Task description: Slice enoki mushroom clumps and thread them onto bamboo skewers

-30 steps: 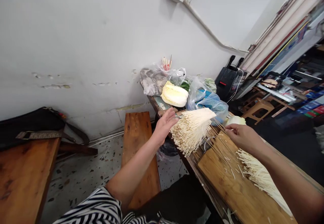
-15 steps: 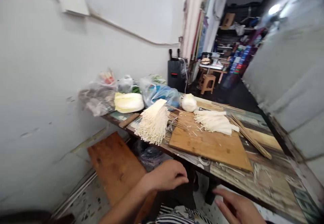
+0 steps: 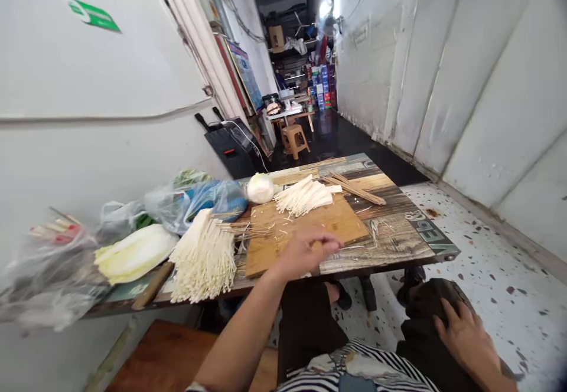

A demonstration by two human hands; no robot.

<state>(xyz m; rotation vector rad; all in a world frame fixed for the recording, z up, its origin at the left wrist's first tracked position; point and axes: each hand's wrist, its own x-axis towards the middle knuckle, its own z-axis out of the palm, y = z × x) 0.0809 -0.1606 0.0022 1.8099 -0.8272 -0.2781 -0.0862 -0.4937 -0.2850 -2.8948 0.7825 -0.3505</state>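
My left hand [image 3: 305,253] hangs over the front edge of the wooden cutting board [image 3: 261,250], its fingers loosely curled with a gap to the thumb and nothing visible in it. Fingers spread, my right hand [image 3: 465,333] rests on my dark-trousered knee, holding nothing. Trimmed enoki mushrooms [image 3: 305,197] lie across the back of the board. A larger enoki pile [image 3: 204,262] is left of the board, beside thin sticks [image 3: 248,228]. More sticks [image 3: 357,188] lie in a bundle at the board's back right.
On the table [image 3: 398,226], a round white vegetable [image 3: 260,188] stands behind the board. Halved cabbage [image 3: 137,253], a wooden handle [image 3: 153,286] and plastic bags [image 3: 195,200] are at the left. A black speaker [image 3: 234,147] stands beyond, and a stool [image 3: 295,141] is farther back.
The view has turned right. My left hand has come up from below the table edge to over the board's front. My right hand has moved away from the table onto my knee.
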